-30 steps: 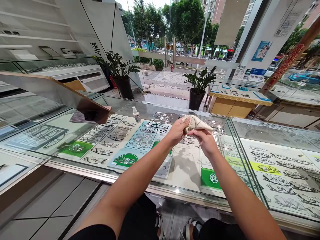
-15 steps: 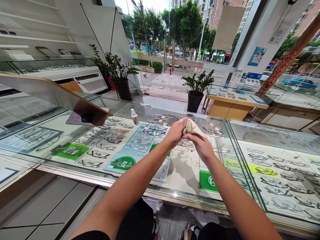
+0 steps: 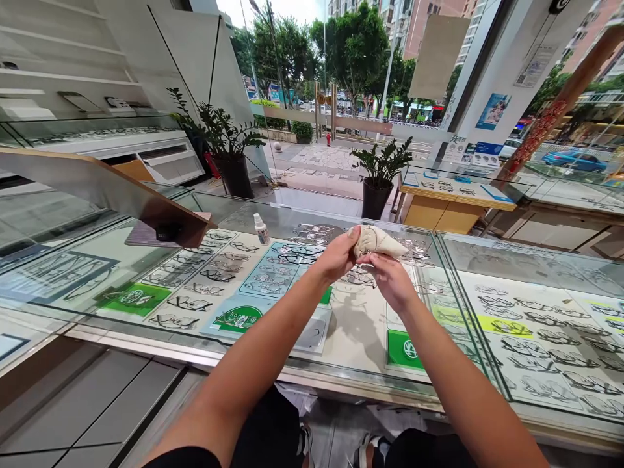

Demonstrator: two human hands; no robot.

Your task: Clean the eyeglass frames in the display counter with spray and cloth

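Observation:
My left hand (image 3: 340,253) is closed on a cream cleaning cloth (image 3: 383,241) held over the glass counter, its thumb pressed on the cloth's near side. The fingers of my right hand (image 3: 391,276) are pinched at the cloth's lower edge, close to the left fingertips. A thin dark curved line shows across the cloth, like part of an eyeglass frame; most of what lies in the folds is hidden. A white spray bottle (image 3: 261,229) stands upright on the glass, left of my hands.
Under the glass counter top (image 3: 361,364) lie rows of eyeglasses (image 3: 189,303) and green cards (image 3: 132,299). A slanted brown board (image 3: 141,201) stands at the left. Potted plants (image 3: 376,195) stand beyond the counter, before glass doors.
The cloth has turned flatter, its free end now pointing further right. Both hands remain together on it, and the view has shifted slightly.

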